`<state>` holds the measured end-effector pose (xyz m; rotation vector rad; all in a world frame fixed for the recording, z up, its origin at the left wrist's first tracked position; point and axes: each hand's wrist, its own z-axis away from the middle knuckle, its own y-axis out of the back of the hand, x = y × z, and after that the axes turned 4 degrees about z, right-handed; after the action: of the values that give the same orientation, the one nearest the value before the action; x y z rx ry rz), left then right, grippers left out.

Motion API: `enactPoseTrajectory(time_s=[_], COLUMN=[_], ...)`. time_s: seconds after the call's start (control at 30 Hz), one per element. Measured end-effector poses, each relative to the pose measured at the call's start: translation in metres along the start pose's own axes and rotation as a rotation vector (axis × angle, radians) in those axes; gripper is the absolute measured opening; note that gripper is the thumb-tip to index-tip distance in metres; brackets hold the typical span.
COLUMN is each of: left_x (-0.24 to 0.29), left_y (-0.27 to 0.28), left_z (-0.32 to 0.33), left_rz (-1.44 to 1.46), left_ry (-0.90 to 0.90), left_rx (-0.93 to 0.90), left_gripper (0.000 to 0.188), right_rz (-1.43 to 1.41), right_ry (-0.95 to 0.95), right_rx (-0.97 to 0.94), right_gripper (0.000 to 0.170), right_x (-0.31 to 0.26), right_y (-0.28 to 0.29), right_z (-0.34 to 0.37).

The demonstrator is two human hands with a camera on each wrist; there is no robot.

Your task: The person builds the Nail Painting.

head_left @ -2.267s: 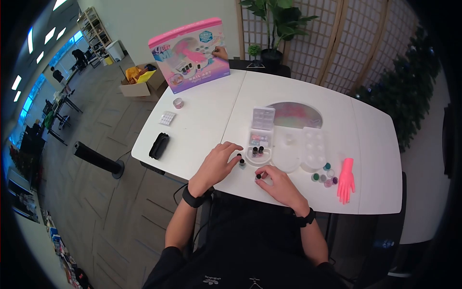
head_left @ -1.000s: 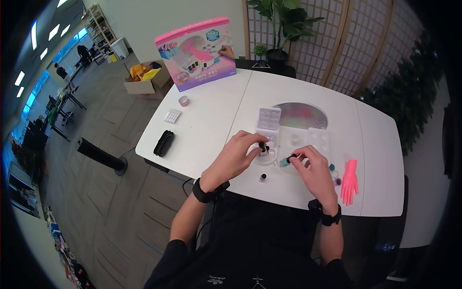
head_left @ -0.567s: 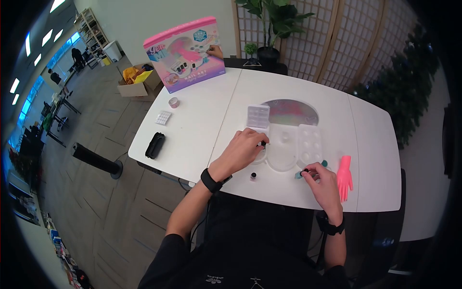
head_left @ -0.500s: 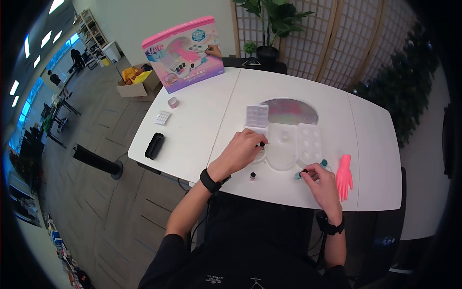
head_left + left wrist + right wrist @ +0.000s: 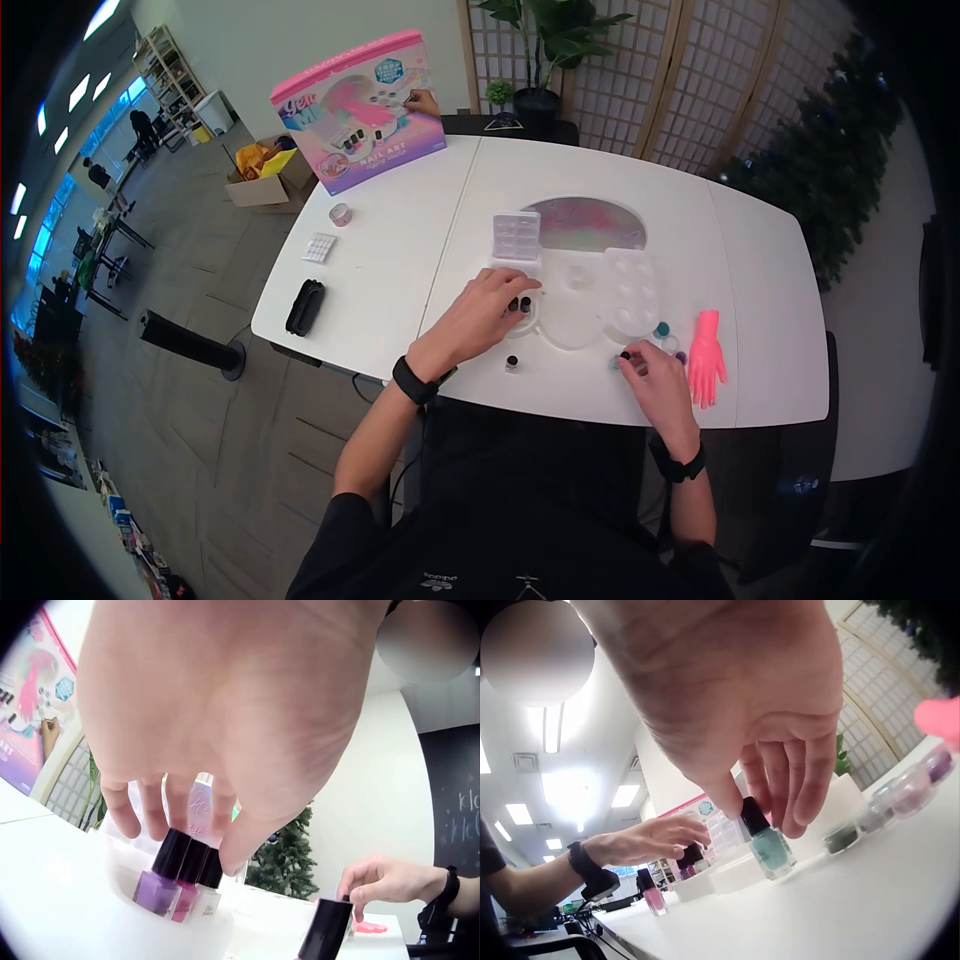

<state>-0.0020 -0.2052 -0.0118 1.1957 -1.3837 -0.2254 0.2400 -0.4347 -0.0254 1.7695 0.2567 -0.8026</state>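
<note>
My left hand (image 5: 475, 310) hovers over the round compartment of the white tray (image 5: 568, 338), fingers extended and thumb close beside the black caps. In that compartment lean a purple nail polish bottle (image 5: 157, 892), a magenta one (image 5: 184, 900) and a clear one (image 5: 207, 902). At the table's right, my right hand (image 5: 660, 388) pinches the black cap of a teal nail polish bottle (image 5: 771, 853), whose base is at the tabletop. A pink nail polish bottle (image 5: 655, 900) stands alone on the table in front of the tray.
Several small glitter pots (image 5: 911, 791) sit just right of the teal bottle, beside a pink plastic hand (image 5: 706, 360). Further left are a black case (image 5: 305, 308), a white gem pack (image 5: 319, 248), a small jar (image 5: 341, 215) and the nail art box (image 5: 360, 115).
My left hand has set a nail polish bottle into the round compartment and let go. My right hand has carried the teal bottle rightward, down to the table by the pots.
</note>
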Motion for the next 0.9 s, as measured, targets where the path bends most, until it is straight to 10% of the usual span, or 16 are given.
enactPoseTrajectory(time_s=[0.27, 0.9], left_x=[0.052, 0.105], left_y=[0.015, -0.106], left_z=[0.026, 0.050], left_rz=[-0.069, 0.287], left_ry=[-0.106, -0.146], left_rx=[0.187, -0.144], left_gripper=[0.038, 0.019], right_rz=[0.038, 0.318], right_ry=[0.011, 0.063], right_rx=[-0.003, -0.027], right_gripper=[0.023, 0.024], right_x=[0.008, 0.040], right_y=[-0.003, 0.034], right_z=[0.004, 0.008])
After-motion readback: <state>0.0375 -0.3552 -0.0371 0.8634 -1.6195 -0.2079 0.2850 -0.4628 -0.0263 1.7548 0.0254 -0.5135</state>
